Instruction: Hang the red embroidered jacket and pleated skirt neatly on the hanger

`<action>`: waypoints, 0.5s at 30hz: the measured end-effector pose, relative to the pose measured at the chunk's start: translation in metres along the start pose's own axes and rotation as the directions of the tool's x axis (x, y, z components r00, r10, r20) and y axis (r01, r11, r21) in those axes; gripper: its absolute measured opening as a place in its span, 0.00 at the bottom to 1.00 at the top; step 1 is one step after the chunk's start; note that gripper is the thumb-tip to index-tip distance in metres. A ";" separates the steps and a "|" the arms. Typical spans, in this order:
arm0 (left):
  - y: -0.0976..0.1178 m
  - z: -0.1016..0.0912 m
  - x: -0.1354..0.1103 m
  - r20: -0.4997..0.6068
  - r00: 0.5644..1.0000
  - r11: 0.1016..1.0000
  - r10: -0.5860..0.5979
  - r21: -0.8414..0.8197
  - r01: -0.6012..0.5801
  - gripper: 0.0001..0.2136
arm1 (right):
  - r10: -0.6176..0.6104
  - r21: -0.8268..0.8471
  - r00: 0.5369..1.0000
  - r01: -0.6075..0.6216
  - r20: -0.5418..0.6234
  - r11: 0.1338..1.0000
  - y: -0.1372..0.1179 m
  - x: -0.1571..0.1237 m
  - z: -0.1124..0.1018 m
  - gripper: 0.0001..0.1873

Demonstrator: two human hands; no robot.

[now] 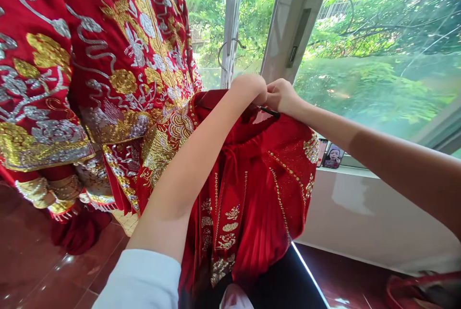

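A red pleated skirt with gold beading and embroidery hangs in front of me, its waist opening gathered at the top. Above it rises the metal hook of a hanger. At the waist's far edge my left hand is bent over at the wrist, so its fingers are hidden. Close beside it, my right hand is closed in a pinch; what lies between the fingertips is too small to make out. A thin black piece shows just beneath both hands.
Red garments with gold and silver embroidery hang at the left. Behind the hands is a window with a metal frame. A phone leans on the sill. A red object lies at the lower right on the tiled floor.
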State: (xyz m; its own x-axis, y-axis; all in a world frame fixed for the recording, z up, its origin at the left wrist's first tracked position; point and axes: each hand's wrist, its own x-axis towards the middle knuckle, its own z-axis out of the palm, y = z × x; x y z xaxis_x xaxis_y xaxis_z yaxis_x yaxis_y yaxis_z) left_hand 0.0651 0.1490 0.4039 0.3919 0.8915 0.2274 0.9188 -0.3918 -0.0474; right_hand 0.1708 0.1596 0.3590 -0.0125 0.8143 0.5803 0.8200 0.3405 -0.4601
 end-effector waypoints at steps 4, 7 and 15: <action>0.000 0.002 -0.004 -0.099 0.995 0.998 0.004 -0.065 -0.011 0.21 | 0.031 0.075 0.995 -0.038 0.099 0.996 0.004 0.000 -0.005 0.14; -0.003 0.002 -0.011 -0.133 0.991 0.991 -0.003 -0.134 -0.015 0.21 | 0.023 0.186 0.918 -0.104 0.396 0.977 0.013 0.003 -0.002 0.10; -0.010 0.007 -0.010 -0.201 0.980 0.983 0.007 -0.176 -0.043 0.20 | 0.070 0.111 0.943 -0.111 0.325 0.988 0.031 0.025 -0.010 0.03</action>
State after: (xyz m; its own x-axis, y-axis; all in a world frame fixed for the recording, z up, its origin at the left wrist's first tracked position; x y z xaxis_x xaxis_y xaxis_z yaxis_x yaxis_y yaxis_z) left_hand 0.0519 0.1454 0.3949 0.3811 0.8248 0.4177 0.8782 -0.4641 0.1151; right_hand 0.2015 0.1862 0.3659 -0.1406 0.9445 0.2969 0.7474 0.2979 -0.5938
